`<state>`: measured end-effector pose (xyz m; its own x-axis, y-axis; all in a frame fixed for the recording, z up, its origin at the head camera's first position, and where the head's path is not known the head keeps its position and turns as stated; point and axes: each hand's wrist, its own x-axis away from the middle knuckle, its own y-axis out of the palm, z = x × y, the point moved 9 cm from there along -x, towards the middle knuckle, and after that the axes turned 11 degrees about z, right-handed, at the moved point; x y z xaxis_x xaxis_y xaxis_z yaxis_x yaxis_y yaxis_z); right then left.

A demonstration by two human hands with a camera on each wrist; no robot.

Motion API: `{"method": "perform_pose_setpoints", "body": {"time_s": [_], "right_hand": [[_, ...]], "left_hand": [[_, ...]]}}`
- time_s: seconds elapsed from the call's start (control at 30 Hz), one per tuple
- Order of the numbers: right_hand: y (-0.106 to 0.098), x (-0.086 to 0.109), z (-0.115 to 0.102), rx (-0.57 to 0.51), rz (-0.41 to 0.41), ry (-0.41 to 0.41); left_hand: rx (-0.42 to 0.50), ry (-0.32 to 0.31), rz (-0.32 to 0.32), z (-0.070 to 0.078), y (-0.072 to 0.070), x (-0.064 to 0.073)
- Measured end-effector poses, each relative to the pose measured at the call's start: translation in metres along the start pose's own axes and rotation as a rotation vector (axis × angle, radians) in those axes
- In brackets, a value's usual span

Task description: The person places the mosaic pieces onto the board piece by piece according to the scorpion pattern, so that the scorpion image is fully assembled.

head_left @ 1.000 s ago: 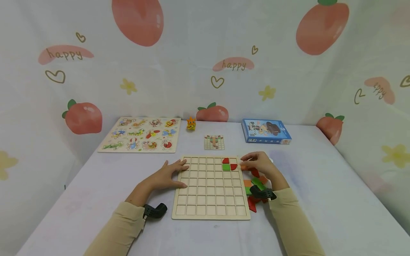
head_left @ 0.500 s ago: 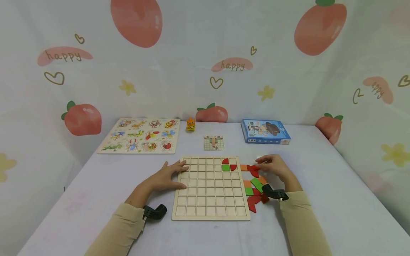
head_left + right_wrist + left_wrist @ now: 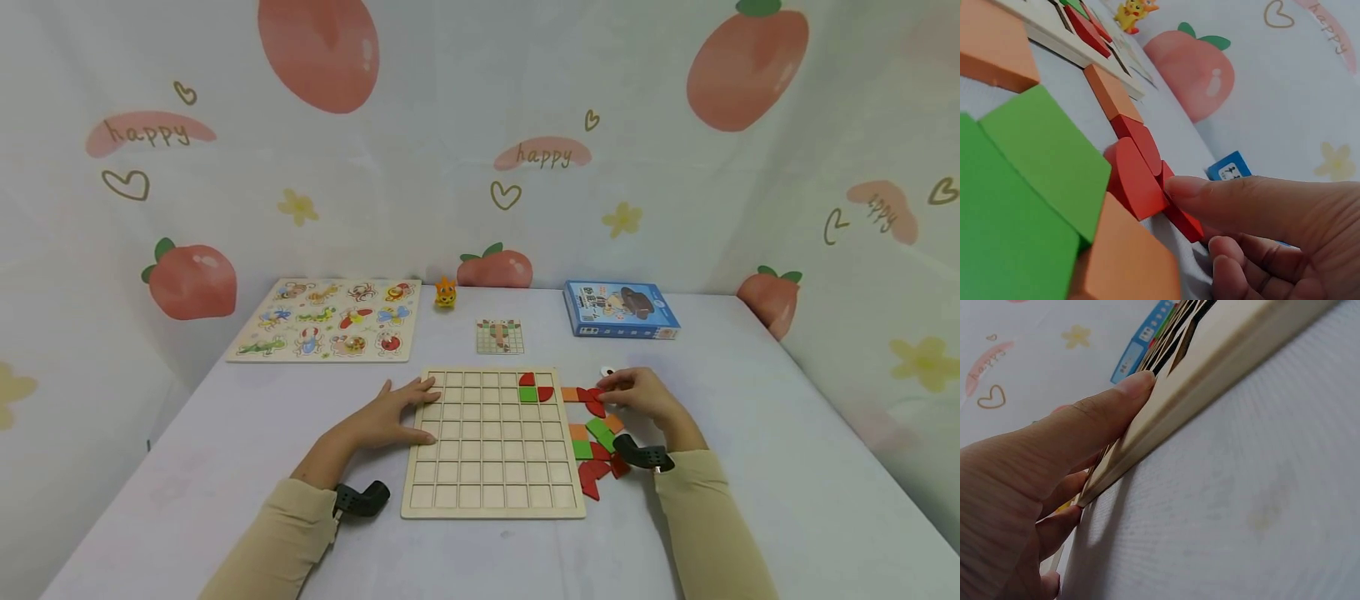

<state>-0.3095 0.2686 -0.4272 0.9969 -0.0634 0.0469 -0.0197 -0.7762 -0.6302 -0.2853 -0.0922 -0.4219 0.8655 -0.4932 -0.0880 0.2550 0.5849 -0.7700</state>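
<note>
A wooden grid board [image 3: 480, 510] lies on the table. In its upper right cells sit a green square tile [image 3: 528, 394] and two red quarter-round tiles [image 3: 546, 393]. My left hand [image 3: 393, 413] rests on the board's left border, thumb [image 3: 1138, 384] on top and fingers spread along the edge. To the right of the board, my right hand [image 3: 637, 393] is at a short row of tiles: an orange tile [image 3: 1113, 95] and several red ones. Its thumb presses a red tile [image 3: 1182, 215], with the index finger hidden behind the thumb and the other fingers curled.
Green tiles [image 3: 600, 432], orange tiles and more red tiles [image 3: 591, 479] lie loose beside the board. Behind it are a small pattern card [image 3: 500, 337], an insect puzzle board [image 3: 322, 321], a toy figure [image 3: 446, 292], a blue box [image 3: 621, 309] and a round white object [image 3: 607, 372].
My right hand has moved right, away from the orange tile by the board's edge, to the red tiles. The left hand keeps its place on the board.
</note>
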Motion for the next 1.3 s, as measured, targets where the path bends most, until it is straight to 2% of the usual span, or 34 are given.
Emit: {"method": "perform_pose_setpoints", "body": {"time_s": [0.37,0.73,1.13,1.3], "right_hand": [[0.0051,0.0024,-0.0062,0.028,0.007,-0.016],[0.0047,0.0036,-0.0077,-0.001,0.016,0.008],[0.0067,0.0021,-0.0045,0.025,-0.014,0.035],[0.0063,0.0021,-0.0074,0.033,-0.022,0.014]], "left_hand": [[0.008,-0.005,-0.003,-0.0008,0.0004,-0.0001],[0.013,-0.004,-0.001,-0.0009,0.0005,0.0005],[0.016,0.004,0.008,-0.0010,-0.0001,-0.0007],[0.024,0.002,0.009,-0.0016,-0.0001,-0.0013]]}}
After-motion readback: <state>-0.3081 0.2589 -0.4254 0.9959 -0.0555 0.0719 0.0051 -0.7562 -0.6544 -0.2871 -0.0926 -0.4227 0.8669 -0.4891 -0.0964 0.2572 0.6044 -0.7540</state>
